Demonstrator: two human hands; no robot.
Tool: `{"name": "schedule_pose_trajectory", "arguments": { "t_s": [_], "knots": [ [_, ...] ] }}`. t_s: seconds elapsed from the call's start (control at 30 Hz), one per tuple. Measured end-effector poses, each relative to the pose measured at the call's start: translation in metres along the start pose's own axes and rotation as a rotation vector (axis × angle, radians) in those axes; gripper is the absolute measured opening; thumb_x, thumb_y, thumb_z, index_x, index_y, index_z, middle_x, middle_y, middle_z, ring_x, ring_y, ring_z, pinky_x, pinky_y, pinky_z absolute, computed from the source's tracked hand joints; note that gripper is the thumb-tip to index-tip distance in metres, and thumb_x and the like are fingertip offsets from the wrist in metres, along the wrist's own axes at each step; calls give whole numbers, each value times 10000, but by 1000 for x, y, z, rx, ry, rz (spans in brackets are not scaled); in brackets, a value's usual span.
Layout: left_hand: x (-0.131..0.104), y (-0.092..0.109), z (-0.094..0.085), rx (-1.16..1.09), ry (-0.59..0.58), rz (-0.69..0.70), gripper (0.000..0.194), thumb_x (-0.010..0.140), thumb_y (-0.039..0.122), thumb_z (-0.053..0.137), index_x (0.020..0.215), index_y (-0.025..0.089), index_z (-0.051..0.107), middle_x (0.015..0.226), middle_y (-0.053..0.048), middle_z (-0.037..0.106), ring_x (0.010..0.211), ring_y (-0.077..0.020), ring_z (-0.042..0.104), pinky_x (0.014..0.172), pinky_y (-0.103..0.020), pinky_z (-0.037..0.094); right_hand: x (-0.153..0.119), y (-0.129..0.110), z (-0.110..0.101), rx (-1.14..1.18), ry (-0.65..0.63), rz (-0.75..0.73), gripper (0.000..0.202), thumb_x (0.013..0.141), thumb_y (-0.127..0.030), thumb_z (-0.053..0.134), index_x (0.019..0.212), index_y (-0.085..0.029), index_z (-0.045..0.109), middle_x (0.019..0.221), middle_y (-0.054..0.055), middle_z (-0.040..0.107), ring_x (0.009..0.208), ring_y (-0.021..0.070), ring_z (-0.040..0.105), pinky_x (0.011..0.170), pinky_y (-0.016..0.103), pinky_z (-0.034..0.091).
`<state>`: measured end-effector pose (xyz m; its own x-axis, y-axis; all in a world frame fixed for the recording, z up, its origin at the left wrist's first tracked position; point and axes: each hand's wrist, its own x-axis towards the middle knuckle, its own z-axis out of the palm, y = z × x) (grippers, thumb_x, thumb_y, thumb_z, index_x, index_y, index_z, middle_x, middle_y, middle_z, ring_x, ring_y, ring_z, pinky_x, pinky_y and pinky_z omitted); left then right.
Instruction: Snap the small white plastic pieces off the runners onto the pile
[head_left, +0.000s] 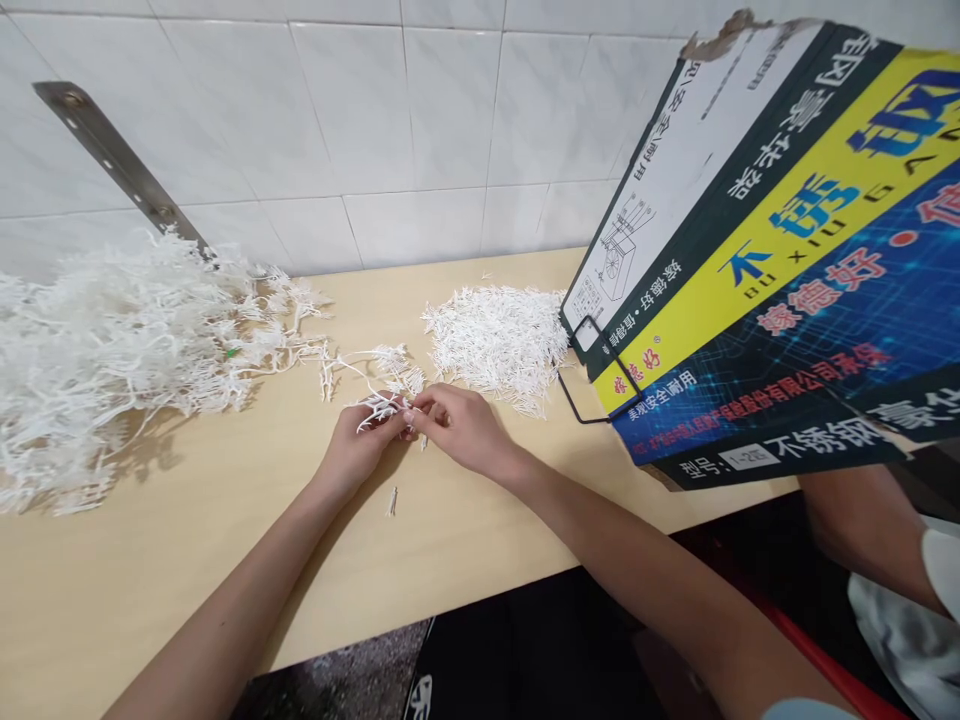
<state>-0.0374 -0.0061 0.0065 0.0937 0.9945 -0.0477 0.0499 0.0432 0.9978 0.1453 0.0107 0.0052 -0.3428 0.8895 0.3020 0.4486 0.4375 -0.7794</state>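
My left hand (354,448) is closed around a white branched plastic sprue (381,404) just above the table. My right hand (469,432) meets it, thumb and forefinger pinched together at the near end of the sprue; the small part between those fingertips is mostly hidden. Thin white stems (401,370) stretch away beyond both hands. To the left spreads a big tangled heap of white sprues (127,330). Past my right hand lies a low pile of short white plastic pieces (495,340). A few loose pieces (392,501) rest on the table nearer to me.
A large printed cardboard box (780,250) leans over the table's right side, with a black wire frame (581,400) at its lower corner. Behind the pale wooden table (360,590) rises a tiled wall with a metal bracket (124,160). Another person's arm (870,530) shows below the box.
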Motion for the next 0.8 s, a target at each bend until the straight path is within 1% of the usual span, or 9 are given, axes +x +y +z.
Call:
{"name": "schedule_pose_trajectory", "arguments": {
  "t_s": [0.13,0.23,0.33,0.4,0.47,0.53,0.6,0.7,0.8],
  "knots": [
    [2,-5,-3,93,-20,36,266,801,408,784,787,165,678,736,-10,639,713,-159,584,704,-284,456,2,4,3,108,-86,39,126,955,-285,624,892,-203,697,813,1,713,693,124,599,667,250,426],
    [2,-5,-3,103,-38,33,220,777,363,780,813,170,682,715,7,608,656,-137,525,636,-270,410,6,11,1,220,-148,93,107,931,-215,598,839,-195,650,689,-26,621,613,110,529,601,237,382],
    [0,-1,-3,71,-31,5,213,739,337,790,802,169,675,717,1,613,637,-135,510,615,-272,400,10,18,-1,484,-171,129,195,982,-255,478,811,-201,553,647,-44,519,542,95,459,553,230,368],
    [-1,1,-4,64,-5,-11,225,732,342,802,802,170,675,724,-4,619,648,-141,520,625,-275,407,12,20,-2,593,-128,166,191,994,-285,442,851,-204,540,711,-30,547,530,89,456,533,229,376],
    [-1,1,-5,58,38,-16,239,743,356,812,823,172,680,731,-4,619,675,-149,540,658,-281,423,11,18,-3,514,-23,162,93,954,-270,522,987,-207,583,912,14,648,612,95,535,576,236,427],
    [0,-1,-5,34,57,-15,252,763,375,812,846,174,684,750,-7,628,709,-159,568,706,-289,445,8,13,-2,350,64,90,247,919,-243,587,1166,-232,593,1177,56,667,783,123,622,669,259,486],
    [1,-4,-6,-13,48,-4,257,778,385,808,863,173,688,788,-15,649,747,-170,594,751,-298,463,3,6,-1,216,36,-19,332,926,-264,612,1256,-259,585,1291,63,649,897,148,648,741,280,509],
    [2,-6,-6,-51,40,25,258,780,380,812,878,168,701,867,-34,673,821,-185,615,774,-291,467,-3,0,2,83,-47,-134,325,900,-362,699,1202,-263,629,1202,41,694,835,149,649,774,299,509],
    [3,-5,-5,-25,34,30,264,782,387,815,867,168,693,852,-33,664,819,-184,609,762,-288,463,-3,3,6,18,-12,-127,188,924,-386,687,1037,-237,674,1061,25,724,763,137,637,757,287,486]
  ]
}}
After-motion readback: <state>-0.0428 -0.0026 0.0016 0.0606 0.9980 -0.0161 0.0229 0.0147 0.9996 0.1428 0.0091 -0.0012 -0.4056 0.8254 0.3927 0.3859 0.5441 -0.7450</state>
